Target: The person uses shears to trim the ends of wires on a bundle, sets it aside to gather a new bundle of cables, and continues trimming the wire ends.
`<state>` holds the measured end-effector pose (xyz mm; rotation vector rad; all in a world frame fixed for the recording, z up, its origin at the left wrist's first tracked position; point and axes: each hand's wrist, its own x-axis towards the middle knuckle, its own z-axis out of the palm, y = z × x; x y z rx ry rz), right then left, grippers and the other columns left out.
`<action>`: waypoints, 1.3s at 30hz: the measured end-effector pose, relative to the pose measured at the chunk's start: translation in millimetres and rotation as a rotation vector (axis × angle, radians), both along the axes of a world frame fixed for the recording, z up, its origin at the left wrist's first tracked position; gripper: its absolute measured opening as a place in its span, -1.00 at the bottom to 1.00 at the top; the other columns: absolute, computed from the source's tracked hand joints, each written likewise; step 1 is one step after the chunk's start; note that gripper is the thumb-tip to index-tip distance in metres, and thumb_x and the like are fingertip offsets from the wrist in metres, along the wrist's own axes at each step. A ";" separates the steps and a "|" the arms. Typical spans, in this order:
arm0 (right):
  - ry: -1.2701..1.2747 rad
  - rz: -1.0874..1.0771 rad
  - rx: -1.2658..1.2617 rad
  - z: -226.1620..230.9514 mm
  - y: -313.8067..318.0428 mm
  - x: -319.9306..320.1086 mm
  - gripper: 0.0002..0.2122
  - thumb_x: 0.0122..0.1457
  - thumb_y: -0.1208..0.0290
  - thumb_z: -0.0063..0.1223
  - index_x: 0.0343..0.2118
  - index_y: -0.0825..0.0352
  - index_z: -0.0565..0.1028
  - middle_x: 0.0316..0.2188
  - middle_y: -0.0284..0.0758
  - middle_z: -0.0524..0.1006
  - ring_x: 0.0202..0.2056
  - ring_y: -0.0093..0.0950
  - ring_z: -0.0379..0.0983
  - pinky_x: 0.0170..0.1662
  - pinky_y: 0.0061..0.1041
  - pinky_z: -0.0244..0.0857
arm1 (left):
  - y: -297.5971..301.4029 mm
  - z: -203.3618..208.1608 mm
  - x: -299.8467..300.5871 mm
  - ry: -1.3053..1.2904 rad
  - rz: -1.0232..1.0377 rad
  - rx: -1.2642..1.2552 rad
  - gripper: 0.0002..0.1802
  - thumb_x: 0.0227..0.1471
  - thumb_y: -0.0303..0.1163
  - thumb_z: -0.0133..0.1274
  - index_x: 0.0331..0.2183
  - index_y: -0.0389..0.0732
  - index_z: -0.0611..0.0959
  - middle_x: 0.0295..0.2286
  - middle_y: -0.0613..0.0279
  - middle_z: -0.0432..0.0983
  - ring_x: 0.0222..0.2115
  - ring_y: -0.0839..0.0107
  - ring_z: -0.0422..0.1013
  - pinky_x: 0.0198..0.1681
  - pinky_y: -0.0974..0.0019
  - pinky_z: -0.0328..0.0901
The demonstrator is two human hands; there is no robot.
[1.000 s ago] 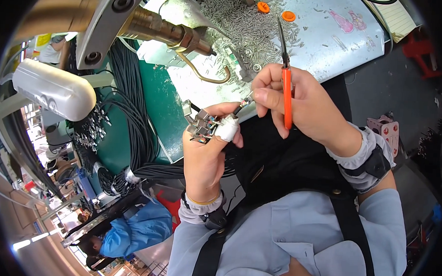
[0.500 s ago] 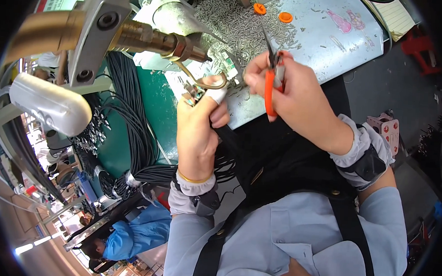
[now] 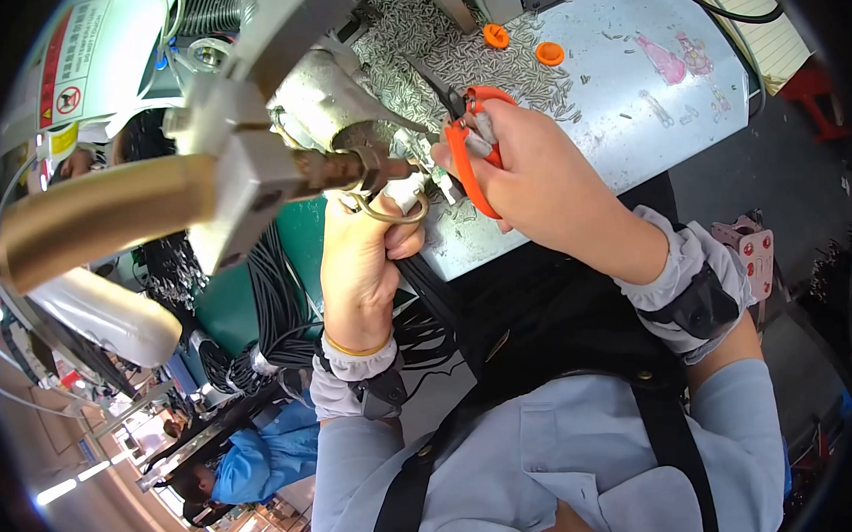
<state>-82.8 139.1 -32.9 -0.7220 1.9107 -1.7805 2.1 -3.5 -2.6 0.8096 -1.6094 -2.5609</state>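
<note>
My left hand [image 3: 361, 263] is closed, with a white wrap on its thumb, beneath a brass-coloured nozzle [image 3: 359, 173] and its curved metal hook [image 3: 400, 217]. The nozzle hides what its fingers pinch. Just beyond the fingertips is a small green and white piece [image 3: 441, 183]; whether it is held I cannot tell. My right hand [image 3: 544, 167] grips orange-handled pliers [image 3: 473, 178], their dark pointed jaws aimed up and left over a heap of small metal pins. The two hands are close together.
Small metal pins [image 3: 510, 75] lie heaped on the pale worktable [image 3: 594, 112], beside two orange caps [image 3: 549, 54]. A machine arm with a thick tan hose [image 3: 105, 209] and a white lamp-like part [image 3: 124, 319] reach in from the left. Black cables [image 3: 277, 298] lie on a green surface.
The nozzle and hose now sit lower and nearer, covering more of my left hand. My right hand has moved left, and the pliers' jaws have turned leftward.
</note>
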 end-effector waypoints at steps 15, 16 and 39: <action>0.008 0.003 0.021 0.0 -0.4 1.4 -0.81 0.07 0.35 -0.04 -0.49 0.39 0.32 -0.77 -0.46 0.27 -0.78 -0.71 0.17 -0.72 -0.67 0.09 | 3.2 -0.3 3.9 0.027 0.046 -0.050 -0.76 -0.15 -0.45 0.11 -0.41 -0.36 0.45 -0.69 0.37 0.27 -0.79 0.70 0.02 -0.76 0.59 -0.11; 0.008 -0.003 0.014 0.2 0.2 1.6 -0.82 0.07 0.36 -0.05 -0.48 0.39 0.33 -0.77 -0.46 0.27 -0.78 -0.71 0.15 -0.72 -0.68 0.08 | 5.0 1.6 3.7 0.011 0.048 -0.071 -0.78 -0.14 -0.47 0.10 -0.40 -0.36 0.45 -0.67 0.36 0.28 -0.79 0.70 0.03 -0.75 0.59 -0.10; 0.668 -0.026 -0.188 28.7 34.9 40.4 -0.79 -0.18 0.60 0.15 -0.40 0.39 0.45 -0.62 -0.30 0.45 -0.67 -0.55 0.37 -0.63 -0.66 0.17 | 60.7 9.8 64.5 -0.025 -0.220 -0.528 -0.85 -0.04 -0.59 -0.10 -0.34 -0.35 0.51 -0.49 0.25 0.46 -0.43 0.54 0.36 -0.34 0.50 0.24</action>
